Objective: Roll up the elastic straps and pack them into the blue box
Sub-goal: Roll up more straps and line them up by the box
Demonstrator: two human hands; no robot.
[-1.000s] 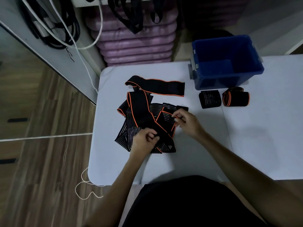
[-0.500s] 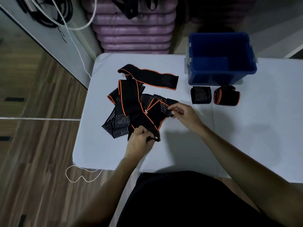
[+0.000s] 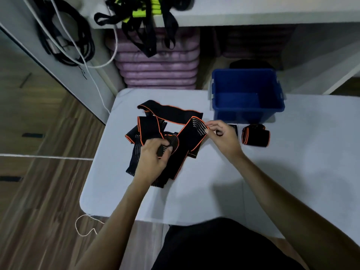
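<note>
A tangle of black elastic straps with orange edges lies on the white table. My left hand grips a partly rolled coil of one strap. My right hand pinches the free end of that strap, stretched up and to the right. An open blue box stands at the table's far side. Two rolled straps lie in front of it: one in plain view, the other mostly hidden behind my right hand.
Purple cushions are stacked behind the table. Black and yellow-green straps hang from a shelf above. Black and white cables hang at the left. A wooden floor lies to the left, with a white cord loop.
My left hand has gathered the strap's end into a small coil. My right hand lifted the strap's other end up and to the right, toward the rolled straps. The camera moved closer.
</note>
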